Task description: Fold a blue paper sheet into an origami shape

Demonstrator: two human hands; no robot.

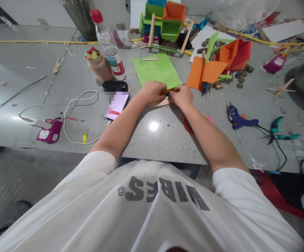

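Note:
My left hand [154,92] and my right hand [182,97] are close together over the middle of the table, both with fingers closed. Between them they pinch a thin piece of coloured paper [167,93], with orange and blue at its edge; the fingers hide most of it. Below the hands a pale tan sheet [163,102] shows in part. Just beyond them lies a lime-green sheet of paper [158,70] with a small wooden stick [150,59] on it. Partly under my right forearm are red-handled scissors [188,125].
On the left are a phone [117,105], a black case [114,86], a water bottle [112,56], a cup [98,66] and a white cable [65,119]. Paper-and-stick models [164,24] stand behind; an orange one [232,57] is at right, near a blue glue gun [239,119] and pliers [276,129].

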